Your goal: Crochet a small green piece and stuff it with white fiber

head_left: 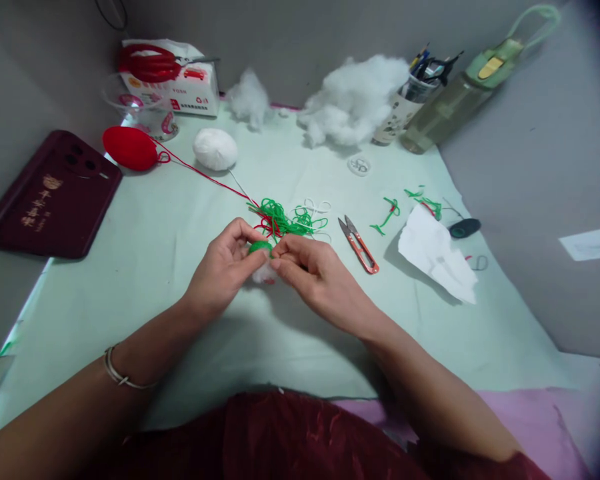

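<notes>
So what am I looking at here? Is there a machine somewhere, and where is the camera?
There is no machine here, just a person's two bare hands. The single picture comes from a camera worn on the person's head, looking forward and down. The left hand and right hand together pinch a small green piece, with a bit of white fluff just below it. On the pale green table lie a green yarn tangle, a red yarn ball, a white yarn ball and orange-handled snips. At the back are a heap of white stuffing, a pen cup and a bottle.
</notes>
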`<action>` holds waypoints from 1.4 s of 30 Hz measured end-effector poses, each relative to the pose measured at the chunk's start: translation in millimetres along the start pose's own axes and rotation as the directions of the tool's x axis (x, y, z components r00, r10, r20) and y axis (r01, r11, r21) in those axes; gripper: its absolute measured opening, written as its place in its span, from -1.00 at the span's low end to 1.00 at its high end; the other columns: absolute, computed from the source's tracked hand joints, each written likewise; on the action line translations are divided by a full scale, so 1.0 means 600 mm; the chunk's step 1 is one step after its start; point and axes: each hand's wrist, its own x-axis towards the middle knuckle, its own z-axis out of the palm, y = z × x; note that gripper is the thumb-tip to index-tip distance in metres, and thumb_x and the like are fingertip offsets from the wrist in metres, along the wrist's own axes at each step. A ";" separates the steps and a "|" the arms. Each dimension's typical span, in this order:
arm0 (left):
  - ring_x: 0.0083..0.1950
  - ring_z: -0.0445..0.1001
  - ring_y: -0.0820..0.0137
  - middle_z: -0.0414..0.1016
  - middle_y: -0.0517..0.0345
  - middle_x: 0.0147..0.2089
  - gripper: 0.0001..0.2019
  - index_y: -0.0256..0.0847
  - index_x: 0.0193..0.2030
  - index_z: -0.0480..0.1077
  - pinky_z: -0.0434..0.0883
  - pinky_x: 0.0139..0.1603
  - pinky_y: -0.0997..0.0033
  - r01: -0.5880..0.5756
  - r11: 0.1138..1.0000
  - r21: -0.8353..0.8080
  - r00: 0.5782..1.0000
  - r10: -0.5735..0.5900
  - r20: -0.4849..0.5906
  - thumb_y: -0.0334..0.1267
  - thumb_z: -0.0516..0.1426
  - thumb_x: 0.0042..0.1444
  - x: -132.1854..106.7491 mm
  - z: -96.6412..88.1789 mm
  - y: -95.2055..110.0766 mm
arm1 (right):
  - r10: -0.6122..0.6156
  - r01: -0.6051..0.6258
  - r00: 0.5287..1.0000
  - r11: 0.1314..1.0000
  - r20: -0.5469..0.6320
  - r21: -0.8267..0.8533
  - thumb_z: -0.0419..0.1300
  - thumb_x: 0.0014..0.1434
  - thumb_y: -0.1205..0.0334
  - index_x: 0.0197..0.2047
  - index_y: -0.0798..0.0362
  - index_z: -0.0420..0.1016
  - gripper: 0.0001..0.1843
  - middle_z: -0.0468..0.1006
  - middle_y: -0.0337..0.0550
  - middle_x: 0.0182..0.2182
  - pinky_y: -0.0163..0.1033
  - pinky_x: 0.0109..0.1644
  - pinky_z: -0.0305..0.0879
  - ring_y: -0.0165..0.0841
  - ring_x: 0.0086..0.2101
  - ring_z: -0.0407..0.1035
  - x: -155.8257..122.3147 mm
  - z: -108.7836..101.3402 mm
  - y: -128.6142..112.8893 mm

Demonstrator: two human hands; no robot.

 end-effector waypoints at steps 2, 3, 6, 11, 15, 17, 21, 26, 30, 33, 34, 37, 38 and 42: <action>-0.44 0.33 0.47 0.41 0.30 -0.42 -0.81 -0.15 -0.33 0.38 0.28 -0.42 0.47 -0.045 0.995 0.084 0.998 0.049 -0.043 -0.35 0.34 0.02 0.002 0.004 0.002 | 0.004 -0.005 1.000 1.000 -0.017 -0.014 0.10 0.32 0.31 -0.37 -0.01 0.27 -0.81 0.26 -0.37 -0.52 -0.26 -0.35 0.02 -0.44 -0.48 0.13 -0.003 0.011 0.001; -0.43 0.33 0.48 0.42 0.30 -0.41 -0.82 -0.15 -0.34 0.38 0.28 -0.42 0.46 -0.060 0.993 0.101 0.996 0.066 -0.056 -0.36 0.32 0.01 0.004 0.007 0.003 | -0.001 0.000 1.000 0.999 -0.028 -0.034 0.10 0.32 0.31 -0.37 -0.01 0.27 -0.81 0.25 -0.38 -0.53 -0.25 -0.36 0.01 -0.44 -0.48 0.11 -0.004 0.016 0.003; -0.43 0.36 0.49 0.44 0.30 -0.41 -0.85 -0.15 -0.30 0.41 0.31 -0.40 0.48 -0.044 0.999 0.025 0.996 0.046 -0.071 -0.35 0.31 0.04 0.005 0.011 0.004 | -0.042 0.033 0.997 0.991 -0.063 -0.132 0.12 0.34 0.31 -0.34 0.00 0.35 -0.83 0.27 -0.38 -0.54 -0.24 -0.34 0.03 -0.43 -0.49 0.13 -0.001 0.019 0.011; -0.49 0.47 0.44 0.50 0.32 -0.51 -0.84 -0.14 -0.30 0.36 0.39 -0.42 0.48 0.152 0.975 -0.162 0.988 -0.156 -0.013 -0.32 0.29 0.05 0.001 0.013 0.009 | -0.301 0.257 0.936 0.938 -0.180 -0.234 0.31 0.28 0.25 -0.40 0.01 0.49 -0.81 0.54 -0.17 -0.27 -0.17 -0.07 0.25 -0.30 -0.19 0.38 0.006 -0.010 0.013; -0.50 0.44 0.48 0.51 0.32 -0.52 -0.86 -0.15 -0.36 0.36 0.40 -0.45 0.54 0.163 0.969 -0.184 0.987 -0.163 0.012 -0.36 0.27 0.04 -0.001 0.009 0.012 | -0.288 0.296 0.955 0.915 -0.070 0.275 0.25 0.33 0.19 -0.43 -0.01 0.33 -0.70 0.59 -0.18 -0.21 -0.21 -0.20 0.37 -0.37 -0.29 0.46 0.007 -0.026 0.010; -0.53 0.39 0.51 0.48 0.32 -0.52 -0.87 -0.15 -0.37 0.37 0.36 -0.52 0.56 0.160 0.967 -0.196 0.987 -0.162 0.001 -0.37 0.26 0.03 0.000 0.007 0.014 | -0.217 0.228 0.974 0.906 -0.071 0.357 0.24 0.33 0.18 -0.34 -0.03 0.33 -0.78 0.58 -0.23 -0.24 -0.27 -0.39 0.30 -0.46 -0.46 0.37 0.008 -0.028 0.013; -0.58 0.26 0.56 0.36 0.37 -0.55 -0.87 -0.16 -0.37 0.35 0.24 -0.63 0.60 0.161 0.947 -0.277 0.985 -0.173 -0.020 -0.39 0.25 0.03 0.001 0.004 0.017 | -0.189 0.189 0.972 0.982 -0.139 -0.013 0.31 0.26 0.27 -0.08 -0.01 0.41 -0.81 0.56 -0.24 -0.19 -0.28 -0.31 0.25 -0.47 -0.42 0.31 0.014 -0.023 0.024; -0.57 0.26 0.56 0.39 0.36 -0.55 -0.86 -0.16 -0.35 0.34 0.25 -0.62 0.61 0.189 0.929 -0.317 0.982 -0.189 0.030 -0.40 0.24 0.07 -0.002 0.007 0.013 | -0.195 0.181 0.980 0.962 -0.050 -0.203 0.22 0.37 0.18 -0.35 0.03 0.41 -0.77 0.38 -0.34 -0.47 -0.27 -0.31 0.09 -0.47 -0.45 0.18 0.020 -0.008 0.034; -0.55 0.33 0.56 0.41 0.35 -0.52 -0.86 -0.17 -0.34 0.34 0.34 -0.56 0.59 0.211 0.927 -0.310 0.977 -0.193 0.087 -0.33 0.25 0.15 -0.007 0.011 0.012 | -0.126 0.112 0.984 0.987 -0.128 -0.111 0.20 0.33 0.20 -0.44 0.03 0.35 -0.71 0.29 -0.38 -0.55 -0.28 -0.36 0.00 -0.48 -0.49 0.11 0.022 -0.001 0.031; -0.48 0.43 0.55 0.48 0.30 -0.45 -0.77 -0.19 -0.35 0.35 0.44 -0.45 0.56 0.193 0.935 -0.296 0.978 -0.160 0.134 -0.18 0.29 0.21 -0.010 0.011 0.017 | -0.050 0.038 0.979 0.997 -0.197 -0.066 0.25 0.24 0.25 -0.49 0.03 0.33 -0.71 0.22 -0.41 -0.60 -0.27 -0.40 -0.06 -0.50 -0.52 0.04 0.022 -0.004 0.027; -0.47 0.46 0.54 0.50 0.30 -0.44 -0.75 -0.19 -0.33 0.35 0.46 -0.42 0.55 0.185 0.940 -0.286 0.978 -0.148 0.146 -0.15 0.31 0.20 -0.011 0.011 0.018 | -0.037 0.025 0.978 0.998 -0.207 -0.057 0.26 0.22 0.25 -0.50 0.03 0.33 -0.71 0.21 -0.42 -0.61 -0.27 -0.41 -0.07 -0.50 -0.52 0.03 0.022 -0.005 0.026; -0.48 0.50 0.52 0.52 0.32 -0.47 -0.75 -0.19 -0.26 0.38 0.47 -0.40 0.55 0.173 0.956 -0.237 0.977 -0.135 0.168 -0.20 0.37 0.12 -0.012 0.009 0.021 | -0.045 0.037 0.981 0.998 -0.188 -0.045 0.27 0.21 0.25 -0.49 0.04 0.37 -0.75 0.26 -0.41 -0.60 -0.27 -0.41 -0.04 -0.50 -0.52 0.06 0.020 -0.012 0.022; -0.49 0.50 0.52 0.52 0.33 -0.48 -0.75 -0.19 -0.25 0.38 0.48 -0.41 0.54 0.166 0.960 -0.224 0.977 -0.130 0.169 -0.23 0.37 0.10 -0.012 0.008 0.020 | -0.060 0.054 0.984 0.998 -0.167 -0.041 0.26 0.23 0.25 -0.46 0.05 0.40 -0.77 0.29 -0.40 -0.59 -0.27 -0.40 -0.02 -0.49 -0.52 0.08 0.019 -0.014 0.020; -0.53 0.48 0.48 0.49 0.35 -0.51 -0.80 -0.17 -0.21 0.37 0.48 -0.46 0.49 0.107 0.982 -0.154 0.986 -0.086 0.141 -0.27 0.32 0.11 -0.009 0.005 0.011 | -0.102 0.102 0.994 0.995 -0.048 -0.014 0.15 0.34 0.26 -0.40 0.05 0.41 -0.77 0.39 -0.34 -0.51 -0.27 -0.33 0.07 -0.46 -0.45 0.18 0.010 -0.018 0.007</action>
